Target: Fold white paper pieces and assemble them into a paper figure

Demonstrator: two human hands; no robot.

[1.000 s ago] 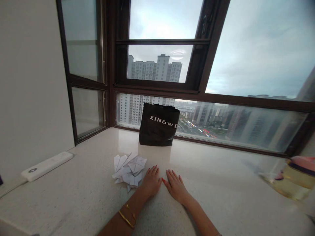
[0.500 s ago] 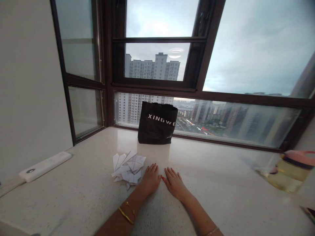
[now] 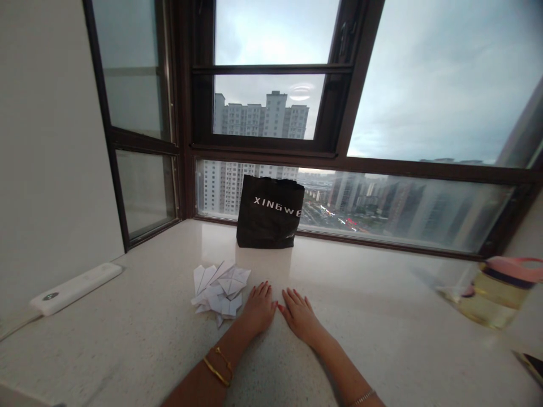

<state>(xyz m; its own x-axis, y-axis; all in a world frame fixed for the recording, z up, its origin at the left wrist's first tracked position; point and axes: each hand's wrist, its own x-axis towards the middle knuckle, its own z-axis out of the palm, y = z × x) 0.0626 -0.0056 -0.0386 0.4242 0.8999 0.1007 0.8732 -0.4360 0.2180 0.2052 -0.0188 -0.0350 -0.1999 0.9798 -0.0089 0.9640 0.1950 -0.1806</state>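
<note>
My left hand (image 3: 260,308) lies flat, palm down, on the pale speckled counter (image 3: 365,316), holding nothing. Close to its left side is a loose pile of folded white paper pieces (image 3: 221,291), several of them overlapping. My right hand (image 3: 299,314) also rests palm down with its fingers stretched out. The two thumbs nearly meet between the hands. Beyond the fingertips, a black bag (image 3: 269,217) with white lettering stands upright near the window.
A white power strip (image 3: 78,288) with a cord lies along the left wall. At the right stands a yellowish clear bottle (image 3: 494,297) with a pink lid. A dark flat object (image 3: 533,364) shows partly at the right edge. Brown window frames (image 3: 263,146) border the counter's back.
Both hands stay in the same place on the counter. The whole view has shifted very slightly; nothing has been picked up or put down.
</note>
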